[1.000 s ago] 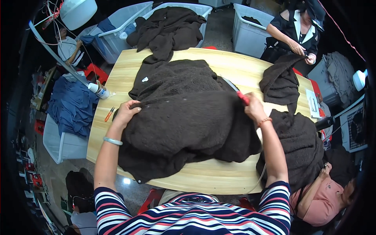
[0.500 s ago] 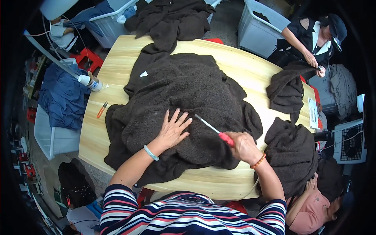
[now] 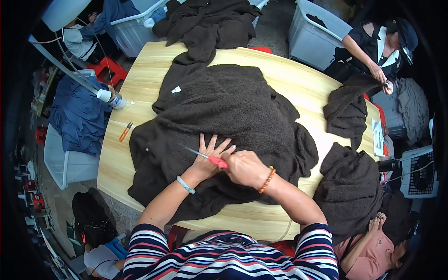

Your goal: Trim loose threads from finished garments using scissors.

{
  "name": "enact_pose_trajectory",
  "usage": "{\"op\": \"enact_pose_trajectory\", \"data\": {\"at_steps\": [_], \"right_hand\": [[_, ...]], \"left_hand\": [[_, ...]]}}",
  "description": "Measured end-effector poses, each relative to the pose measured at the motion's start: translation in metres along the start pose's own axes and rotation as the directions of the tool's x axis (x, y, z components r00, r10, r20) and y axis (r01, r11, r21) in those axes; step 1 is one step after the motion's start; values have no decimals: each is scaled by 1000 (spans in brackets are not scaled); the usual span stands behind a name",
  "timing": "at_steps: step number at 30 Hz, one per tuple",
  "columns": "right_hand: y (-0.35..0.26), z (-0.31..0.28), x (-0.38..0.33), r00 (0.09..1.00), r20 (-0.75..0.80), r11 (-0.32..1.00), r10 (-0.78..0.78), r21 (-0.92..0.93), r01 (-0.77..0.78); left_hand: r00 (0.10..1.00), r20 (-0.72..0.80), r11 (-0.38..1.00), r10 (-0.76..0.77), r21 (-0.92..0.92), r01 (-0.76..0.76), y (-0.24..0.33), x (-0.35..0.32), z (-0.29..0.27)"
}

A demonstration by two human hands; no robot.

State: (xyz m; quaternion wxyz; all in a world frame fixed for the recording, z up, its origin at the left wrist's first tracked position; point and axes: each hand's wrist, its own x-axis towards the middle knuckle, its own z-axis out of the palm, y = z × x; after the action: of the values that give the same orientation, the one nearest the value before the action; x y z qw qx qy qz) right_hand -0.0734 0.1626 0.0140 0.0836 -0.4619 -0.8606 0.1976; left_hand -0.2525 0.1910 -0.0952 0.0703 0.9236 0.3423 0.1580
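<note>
A large dark brown knitted garment [image 3: 233, 102] lies bunched across the table in front of me, with a small white label [image 3: 176, 89] showing on it. My left hand [image 3: 209, 161] rests flat on the cloth, fingers spread. Closed around the red handle of a tool with a thin metal shaft [image 3: 195, 152] is my right hand [image 3: 245, 169]. Its shaft points left and passes over my left hand; the rest of the tool is hidden in my fist. A small pale speck [image 3: 148, 149] shows on the cloth left of the tip.
Orange thread snips [image 3: 125, 132] and a bottle [image 3: 116, 100] lie or stand along the left of the wooden table [image 3: 112, 163]. Brown garments [image 3: 350, 186] are piled at the right. A co-worker [image 3: 380, 51] handles brown cloth at the far right. Another person in pink [image 3: 366, 247] sits lower right.
My right hand has swung left with the red-handled tool, from the right of the garment to over my left hand. The cloth at the left has shifted. My left hand stays flat.
</note>
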Motion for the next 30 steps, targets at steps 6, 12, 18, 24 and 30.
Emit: {"op": "enact_pose_trajectory", "data": {"at_steps": [6, 12, 18, 24, 30], "right_hand": [[10, -27, -45, 991, 10, 962, 137, 238, -135], [17, -28, -91, 955, 22, 935, 295, 201, -293], [11, -25, -90, 940, 30, 931, 340, 130, -340], [3, -26, -86, 927, 86, 930, 365, 7, -367], [-19, -33, -60, 954, 97, 950, 285, 104, -294]], "left_hand": [[975, -97, 860, -199, -494, 127, -12, -4, -52], [876, -215, 875, -432, -336, 349, -52, 4, -74], [933, -35, 896, -357, -296, 331, -41, 34, -58], [812, 277, 632, -514, -518, 577, -48, 37, -59], [926, -138, 866, -352, -423, 267, -38, 11, -42]]}}
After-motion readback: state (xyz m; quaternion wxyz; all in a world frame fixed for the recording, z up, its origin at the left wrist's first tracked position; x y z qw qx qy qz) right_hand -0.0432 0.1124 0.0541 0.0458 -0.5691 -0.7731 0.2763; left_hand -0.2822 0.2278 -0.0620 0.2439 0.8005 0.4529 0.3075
